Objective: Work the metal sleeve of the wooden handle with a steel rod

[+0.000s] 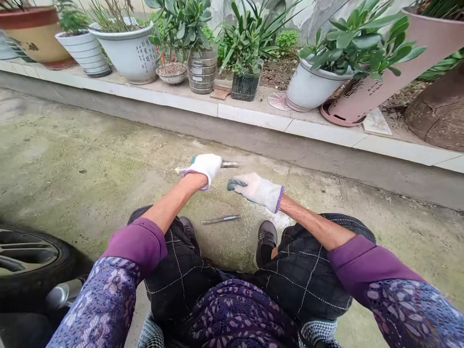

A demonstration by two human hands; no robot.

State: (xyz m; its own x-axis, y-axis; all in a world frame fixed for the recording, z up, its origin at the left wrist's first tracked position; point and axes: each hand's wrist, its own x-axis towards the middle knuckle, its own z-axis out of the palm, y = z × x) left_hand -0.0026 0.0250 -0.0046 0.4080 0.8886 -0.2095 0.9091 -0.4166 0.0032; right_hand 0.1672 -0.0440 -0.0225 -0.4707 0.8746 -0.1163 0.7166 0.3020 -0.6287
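1. Purple patterned sleeves and black quilted trousers fill the bottom of the frame. The person sits low, with two dark shoes planted on the concrete floor.
2. Just above centre, the gloved left hand is closed around a grey metal bar. The bar lies roughly level, and its bare end pokes out toward the right of the frame.
3. Just beside it, slightly lower and to the right, the gloved right hand grips a dark blue-green piece. Only the end of the piece shows past the fingertips, so I cannot tell what it is.
4. A second, thinner metal rod lies loose on the floor between the shoes, apart from both hands.
5. The work looks to be in the middle. Both hands are loaded and held close together over a pale, dusty patch of concrete, while the thin rod lies unused. Nothing shows how much is finished or left.
6. The bar looks dull, worn and straight, with a hint of teal near the glove.
7. Along the top of the frame, potted plants stand on a tiled ledge. A car tyre sits at lower left.
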